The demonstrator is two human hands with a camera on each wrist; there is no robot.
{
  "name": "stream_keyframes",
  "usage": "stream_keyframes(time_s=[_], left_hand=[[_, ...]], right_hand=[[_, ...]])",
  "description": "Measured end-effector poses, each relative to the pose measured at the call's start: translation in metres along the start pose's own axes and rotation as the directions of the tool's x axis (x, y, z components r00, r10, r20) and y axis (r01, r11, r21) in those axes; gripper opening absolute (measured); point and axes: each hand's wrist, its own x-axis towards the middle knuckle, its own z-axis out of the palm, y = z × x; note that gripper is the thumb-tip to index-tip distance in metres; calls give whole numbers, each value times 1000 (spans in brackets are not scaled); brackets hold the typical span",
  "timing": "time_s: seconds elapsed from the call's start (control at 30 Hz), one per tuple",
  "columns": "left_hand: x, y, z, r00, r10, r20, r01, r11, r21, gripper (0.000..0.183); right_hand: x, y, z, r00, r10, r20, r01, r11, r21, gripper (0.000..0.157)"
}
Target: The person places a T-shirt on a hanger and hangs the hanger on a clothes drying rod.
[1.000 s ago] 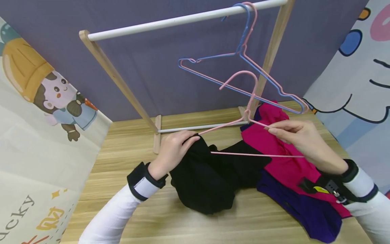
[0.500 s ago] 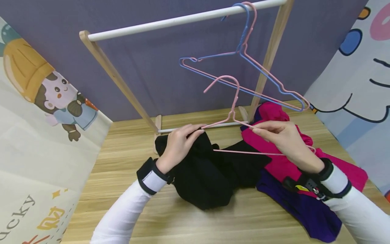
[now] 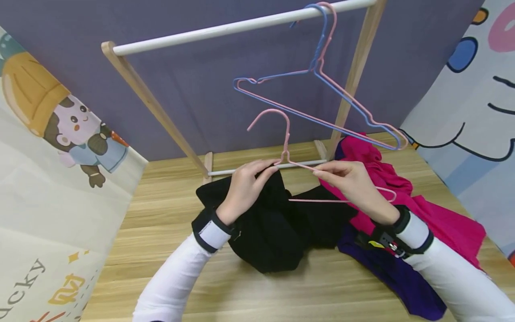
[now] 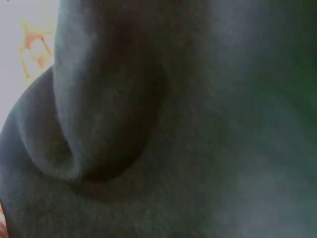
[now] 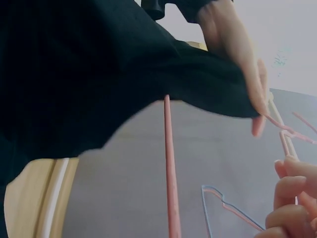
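Observation:
A pink wire hanger (image 3: 287,138) is partly inside a black garment (image 3: 273,241), with its hook upright and free of the cloth. My left hand (image 3: 243,190) pinches the garment's edge against the hanger's left shoulder close to the neck. My right hand (image 3: 354,183) pinches the right shoulder between thumb and fingers. The hanger's right end sticks out bare past my right wrist. In the right wrist view the hanger's bottom bar (image 5: 171,173) runs into the dark cloth (image 5: 124,64). Black fabric (image 4: 109,124) fills most of the left wrist view, hiding my left fingers.
A rack with a white top rail (image 3: 225,29) stands behind my hands. On its right part hang a blue hanger (image 3: 324,31) and another pink hanger (image 3: 331,33). A magenta garment (image 3: 454,223) and a purple one (image 3: 410,286) lie at right on the wooden table (image 3: 153,223).
The hanger has moved left and slightly down, deeper into the black garment. My right hand has travelled left with it, while my left hand has shifted right along the shoulder toward the neck.

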Motion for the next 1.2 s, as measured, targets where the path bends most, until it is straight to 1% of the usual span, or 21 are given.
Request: stream_keyframes(time_s=[0.1,0.2,0.33,0.4,0.53,0.63,0.7,0.77,0.83,0.9,0.93,1.0,1.07,1.1,1.17,1.2], left_hand=[[2,3,3,1000,13,-13,-13,1000,11,19],[4,4,6,999,28,-36,-27,999,28,19],[3,4,7,997,41,-65,-39,999,34,18],[3,4,7,997,41,-71,-39,999,27,18],[4,2,6,997,37,-68,-38,999,-10,18],[6,1,4,997,41,-65,-44,998,-37,18],[7,0,2,997,40,-69,-43,998,-43,18],[7,-1,-1,997,29,-77,-33,998,-47,18],[6,-2,-5,996,14,-88,-18,999,-49,17],[6,-3,-8,995,0,-100,-6,998,-56,17],[6,-4,-9,994,-6,-106,-1,998,-64,16],[6,-4,-12,993,-15,-115,6,997,-78,16],[7,-4,-14,993,-23,-120,11,995,-98,16],[8,-4,-15,992,-27,-122,14,994,-110,16],[9,-3,-17,991,-34,-127,17,991,-135,16],[9,-3,-17,991,-39,-130,20,989,-148,16]], right_hand=[[2,2,7,1000,-16,14,16,999,28,12],[2,3,11,1000,-6,24,5,999,50,12],[2,5,14,999,7,35,-8,999,39,11],[3,6,14,999,-4,40,3,1000,22,11],[5,7,13,998,-49,32,49,999,2,11],[6,7,10,987,-163,7,164,986,-40,16],[5,4,8,968,-248,-29,246,967,-69,20],[3,-1,6,940,-332,-76,323,939,-118,25],[-1,-7,5,916,-385,-113,370,920,-130,30],[-5,-12,4,886,-446,-124,432,893,-128,32],[-8,-14,4,870,-480,-116,467,876,-120,34],[-13,-15,5,835,-545,-73,539,838,-90,37],[-18,-14,8,799,-601,4,601,799,-30,38],[-21,-12,10,787,-615,51,616,788,-8,39],[-25,-8,14,783,-600,167,606,795,17,37],[-27,-5,16,785,-576,230,587,809,24,36]])
